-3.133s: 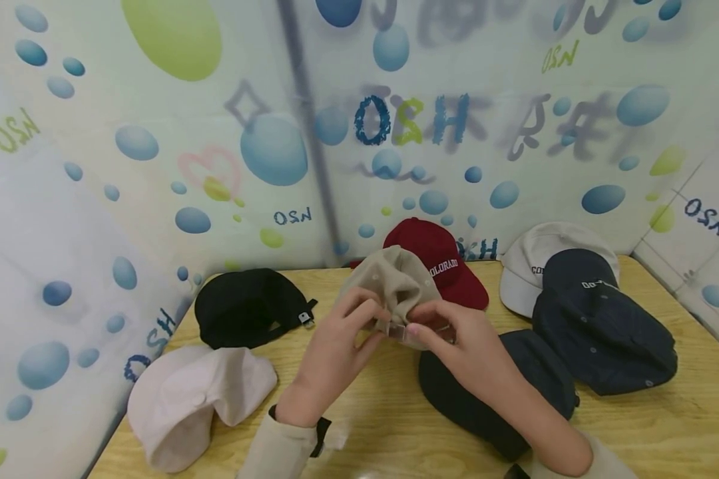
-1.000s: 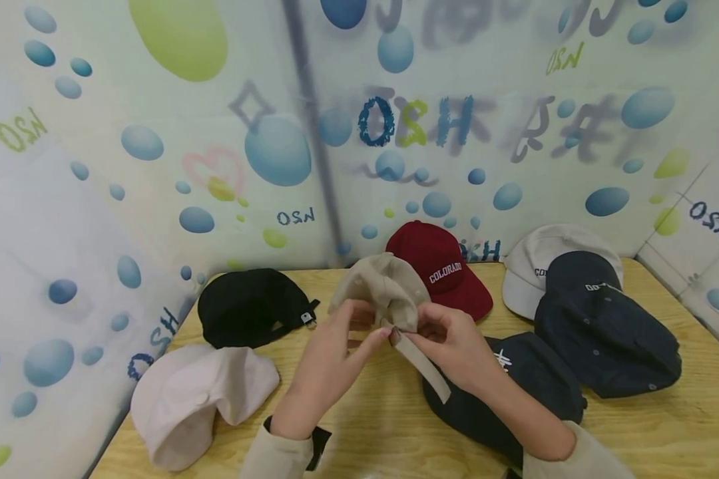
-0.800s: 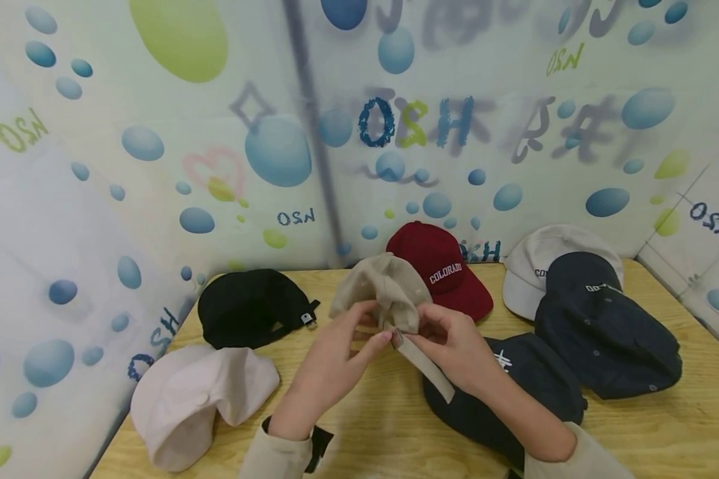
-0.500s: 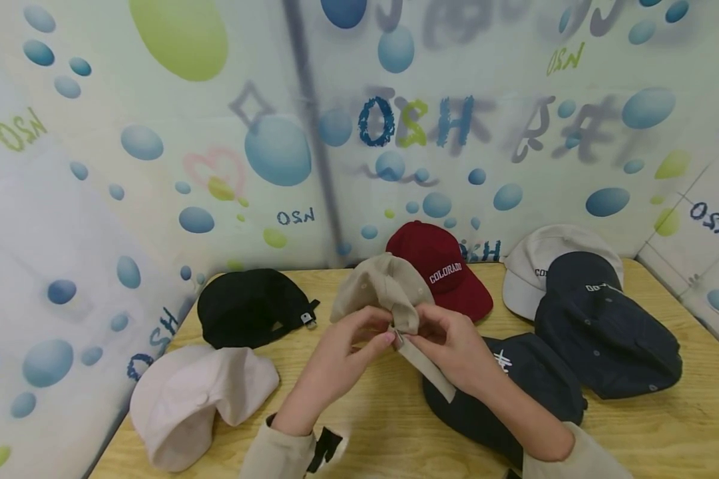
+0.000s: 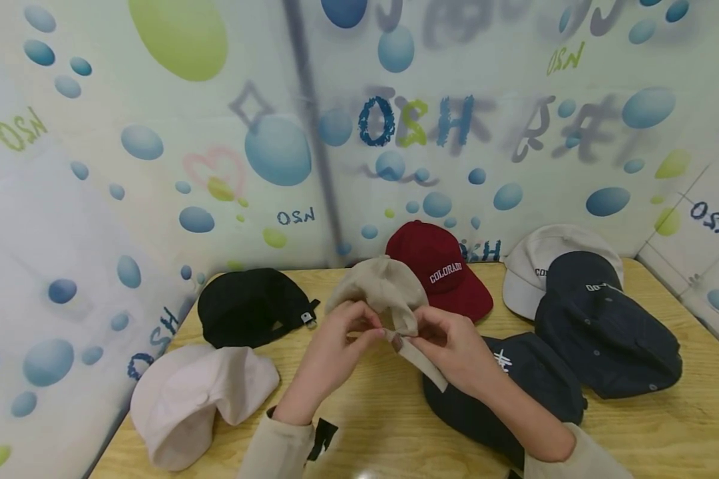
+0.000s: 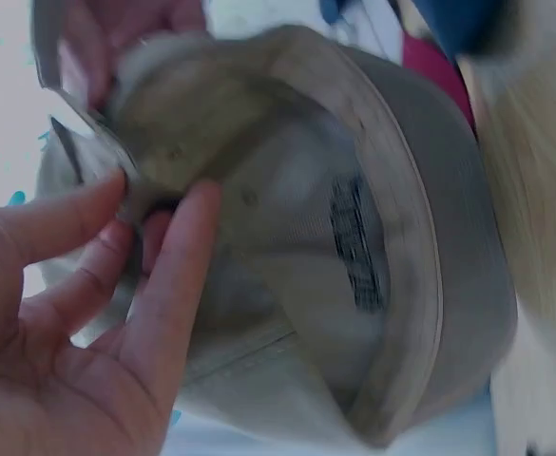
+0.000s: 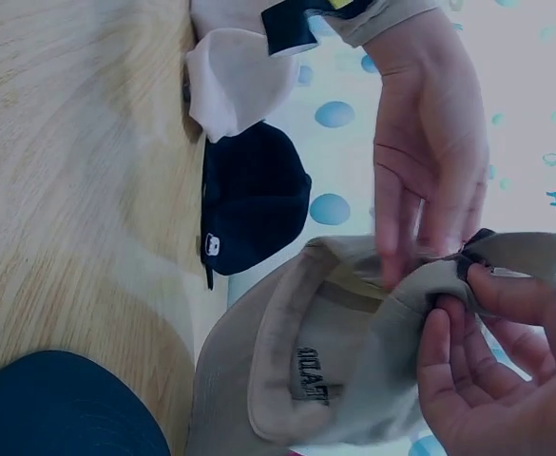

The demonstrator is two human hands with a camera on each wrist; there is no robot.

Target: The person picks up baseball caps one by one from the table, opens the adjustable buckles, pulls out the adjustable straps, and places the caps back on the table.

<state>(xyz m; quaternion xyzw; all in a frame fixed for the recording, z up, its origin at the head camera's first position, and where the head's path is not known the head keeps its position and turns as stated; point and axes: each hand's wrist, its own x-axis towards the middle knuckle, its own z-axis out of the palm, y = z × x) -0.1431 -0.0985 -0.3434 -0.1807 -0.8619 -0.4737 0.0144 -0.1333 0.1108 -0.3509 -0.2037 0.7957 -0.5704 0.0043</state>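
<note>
A beige baseball cap [image 5: 377,283] is held up above the table, its back strap turned toward me. At the strap, my left hand [image 5: 335,346] pinches the band between thumb and fingers. Beside it, my right hand [image 5: 455,342] pinches the strap close to a small metal buckle [image 5: 397,342]. A loose strap end [image 5: 425,367] hangs down to the right under that hand. In the left wrist view the cap's inside [image 6: 287,218] faces the camera, with dark lettering on the lining. The right wrist view has both hands meeting at the strap [image 7: 529,252].
A maroon COLORADO cap [image 5: 425,253] lies behind the beige one. Black [image 5: 245,306] and pale pink [image 5: 186,399] caps lie left. A dark cap [image 5: 533,379] sits at right, near a navy cap [image 5: 605,332] overlapping a light grey one [image 5: 521,279]. The wooden table [image 5: 365,426] meets a printed backdrop.
Since 3.1 s ago, the strap's loose end has come to hang below the buckle. Over the last half second, my left hand shifts slightly left and the hanging end draws up a little.
</note>
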